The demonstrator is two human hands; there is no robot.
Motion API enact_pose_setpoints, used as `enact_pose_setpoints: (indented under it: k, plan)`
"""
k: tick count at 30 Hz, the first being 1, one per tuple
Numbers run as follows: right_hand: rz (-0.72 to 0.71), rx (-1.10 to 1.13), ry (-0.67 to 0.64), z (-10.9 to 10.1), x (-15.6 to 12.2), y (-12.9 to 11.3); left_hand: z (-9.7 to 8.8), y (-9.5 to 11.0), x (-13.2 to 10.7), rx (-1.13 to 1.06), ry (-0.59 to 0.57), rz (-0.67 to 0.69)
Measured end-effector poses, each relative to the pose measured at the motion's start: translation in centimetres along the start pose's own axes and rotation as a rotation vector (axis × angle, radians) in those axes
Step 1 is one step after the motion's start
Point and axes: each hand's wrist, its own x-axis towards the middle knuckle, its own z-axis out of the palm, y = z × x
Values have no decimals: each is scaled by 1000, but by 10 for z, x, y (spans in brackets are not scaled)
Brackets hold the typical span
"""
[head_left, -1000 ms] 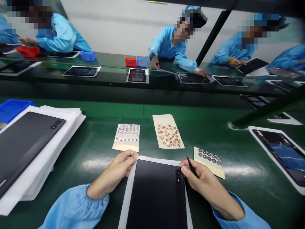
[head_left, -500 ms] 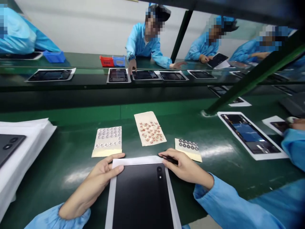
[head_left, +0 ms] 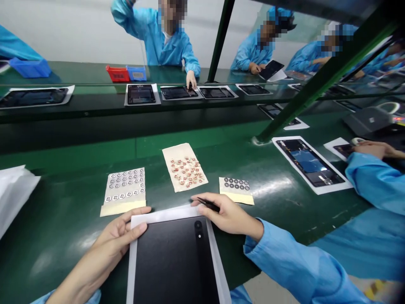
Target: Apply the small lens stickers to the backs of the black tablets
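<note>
R hand (head_left: 229, 215): fingers curled, pinching black fine-tipped tweezers (head_left: 207, 204) against thumb, tips pointing L; hand sits at top R corner of white foam surround (head_left: 164, 214). L hand (head_left: 118, 236): fingers spread, thumb across top L corner of surround, no firm grip visible. Matte black tablet (head_left: 172, 261) lies back up in surround, toward near side of green worktop (head_left: 60, 211). Just beyond: white-backed sheet of small ring labels (head_left: 124, 188), cream sheet of red-marked stickers (head_left: 184, 169), cream-backed sheet of black round discs (head_left: 236, 188). Risk: a slip of the tweezer tips could scratch tablet back; R hand could snag disc sheet. vs earlier frame: dark tablet at L worktop edge out of view, only white packing sheet (head_left: 15, 194) remains; co-worker's hand (head_left: 373, 148) shows further in at R.
</note>
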Motion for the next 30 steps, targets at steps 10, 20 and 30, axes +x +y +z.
enact_pose_setpoints:
  k: [10, 20, 30]
  plan:
    - [512, 492, -168, -2, -4, -2, 2, -1, 2, 79, 25, 28]
    - [335, 421, -16, 29, -16, -8, 8, -8, 4, 166, 100, 101]
    - [257, 446, -31, 28, -20, -7, 5, -9, 5, 142, 118, 123]
